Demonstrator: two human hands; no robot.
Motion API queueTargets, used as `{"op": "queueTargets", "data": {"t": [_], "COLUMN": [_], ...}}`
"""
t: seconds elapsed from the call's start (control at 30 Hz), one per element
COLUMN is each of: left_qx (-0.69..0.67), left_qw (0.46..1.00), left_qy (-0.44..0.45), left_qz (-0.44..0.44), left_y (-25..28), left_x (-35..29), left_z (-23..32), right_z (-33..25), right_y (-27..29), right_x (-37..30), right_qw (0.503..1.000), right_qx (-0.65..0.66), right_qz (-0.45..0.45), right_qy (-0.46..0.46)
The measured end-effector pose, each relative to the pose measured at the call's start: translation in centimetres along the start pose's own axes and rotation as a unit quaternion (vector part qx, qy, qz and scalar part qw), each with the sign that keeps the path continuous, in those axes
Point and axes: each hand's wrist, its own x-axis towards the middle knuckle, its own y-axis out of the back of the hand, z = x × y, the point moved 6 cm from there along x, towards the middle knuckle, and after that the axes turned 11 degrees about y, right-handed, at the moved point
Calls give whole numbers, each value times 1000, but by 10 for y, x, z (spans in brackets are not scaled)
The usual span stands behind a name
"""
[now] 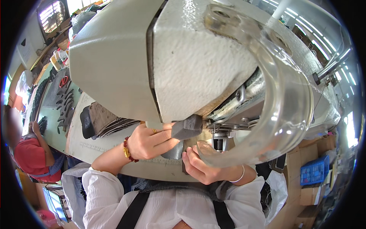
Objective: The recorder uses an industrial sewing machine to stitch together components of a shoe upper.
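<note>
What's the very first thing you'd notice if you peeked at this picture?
A huge grey-white sewing machine fills the top and middle, with a clear curved plastic guard on its right side. Just below it, the left hand and the right hand hold a dark grey piece at the needle area. At far left, a person in a red shirt stands by a table.

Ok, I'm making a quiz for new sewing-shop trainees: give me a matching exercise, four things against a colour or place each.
Things:
1. Left hand
2. Right hand
3. Crate
4. Stack of cut pieces

Descriptions:
A. blue, at the right edge
B. silver bangle on its wrist
C. pinches a grey fabric piece
D. dark, on the table left of the hands

Pairs: 1-C, 2-B, 3-A, 4-D
</note>
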Motion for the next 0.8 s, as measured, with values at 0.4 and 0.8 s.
{"op": "queueTargets", "data": {"t": [0.4,0.8], "left_qx": [-176,-53], "left_qw": [971,995], "left_qy": [151,77], "left_qz": [-47,26], "left_y": [-53,-14], "left_x": [-32,-10], "left_z": [-37,-24], "right_z": [9,15], "right_y": [-14,-27], "right_x": [1,-4], "right_qw": [947,987], "right_qx": [-254,-113], "right_qz": [-117,-110], "right_qy": [159,6]}}
